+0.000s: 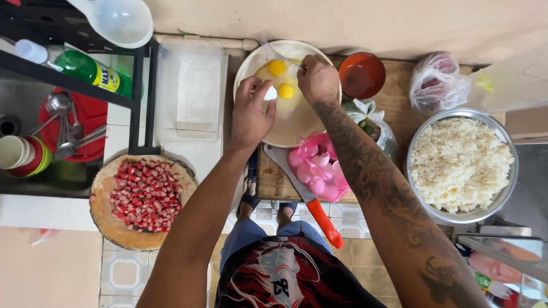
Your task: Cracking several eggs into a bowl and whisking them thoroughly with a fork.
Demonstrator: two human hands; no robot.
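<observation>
**Two hands crack an egg over the bowl**

Two yolks already lie in the cream bowl on the wooden desk. The left hand and the right hand are both closed on the white eggshell above it. The shell seems thin, brittle and slippery; it is best held lightly by its sides.

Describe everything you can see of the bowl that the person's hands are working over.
The bowl is wide, round and cream-coloured, looking like ceramic or plastic. It sits upright at the back of a wooden board, against the wall. Inside lie two whole yellow yolks in clear egg white. The left hand holds a white eggshell over it; the right hand holds a fork that rests across its far rim.
</observation>
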